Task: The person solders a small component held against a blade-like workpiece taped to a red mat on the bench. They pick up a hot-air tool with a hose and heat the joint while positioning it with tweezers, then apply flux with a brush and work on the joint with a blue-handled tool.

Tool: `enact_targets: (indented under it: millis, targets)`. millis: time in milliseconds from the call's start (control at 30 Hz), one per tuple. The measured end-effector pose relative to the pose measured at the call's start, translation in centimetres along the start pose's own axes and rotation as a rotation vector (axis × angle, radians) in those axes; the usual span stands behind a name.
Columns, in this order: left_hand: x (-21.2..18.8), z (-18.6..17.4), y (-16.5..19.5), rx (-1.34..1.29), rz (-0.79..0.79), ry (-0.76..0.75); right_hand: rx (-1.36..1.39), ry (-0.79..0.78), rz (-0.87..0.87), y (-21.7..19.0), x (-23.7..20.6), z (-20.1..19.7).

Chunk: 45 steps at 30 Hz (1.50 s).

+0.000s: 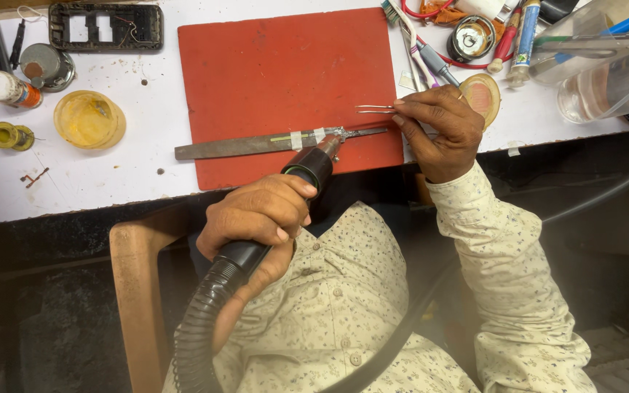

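Observation:
My left hand point(256, 215) grips a black hot-air wand point(307, 169) on a ribbed hose, its nozzle aimed at a small metal part point(338, 133) near the tip of a long flat file point(256, 144). The file lies across a red mat point(285, 73) and has pale tape wrapped around it. My right hand point(438, 131) pinches metal tweezers point(374, 110), whose tips point left over the mat, just above the part and apart from it.
On the white bench stand a yellow dish point(89, 120), a solder spool point(10, 135), a small tin point(46, 65), a phone frame point(107, 27), brushes and pens point(424, 51), and clear plastic containers point(606, 73). A wooden chair arm point(136, 291) is at the left.

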<state>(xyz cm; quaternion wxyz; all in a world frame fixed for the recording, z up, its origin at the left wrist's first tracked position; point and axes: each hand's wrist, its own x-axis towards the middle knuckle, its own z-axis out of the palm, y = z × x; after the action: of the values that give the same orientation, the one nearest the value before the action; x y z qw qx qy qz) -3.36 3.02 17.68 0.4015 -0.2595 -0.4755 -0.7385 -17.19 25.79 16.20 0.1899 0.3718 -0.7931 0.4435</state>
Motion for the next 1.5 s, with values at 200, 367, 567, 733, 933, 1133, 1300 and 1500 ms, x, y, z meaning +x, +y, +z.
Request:
enact_targets:
  millis: [200,367,567,733,933,1133,1300,1500]
  targets:
    - [-0.19,-0.21,-0.21,-0.002,0.033,0.013,-0.003,-0.003,-0.001,-0.02,-0.02,0.04]
    - [-0.03,-0.36,-0.04,-0.004,0.013,0.013,-0.009,-0.005,-0.012,0.02,0.02,0.02]
    - [-0.12,-0.06,-0.16,-0.018,0.026,0.010,0.018,0.003,0.009,0.06,-0.08,0.05]
    - [0.10,-0.42,-0.04,-0.056,0.029,-0.005,0.017,0.005,0.003,0.10,-0.10,0.13]
    - [-0.05,-0.15,-0.39,-0.043,0.029,0.005,0.012,0.000,-0.004,0.08,-0.06,0.03]
    - [-0.26,-0.31,0.14,0.055,-0.047,0.008,0.002,-0.003,0.002,-0.04,0.00,0.02]
    - [-0.09,-0.13,-0.63,-0.047,0.063,0.015,0.002,-0.001,0.008,-0.17,0.06,0.00]
    - [-0.60,-0.21,-0.52,0.004,0.034,0.025,-0.002,-0.001,-0.001,-0.13,0.06,0.02]
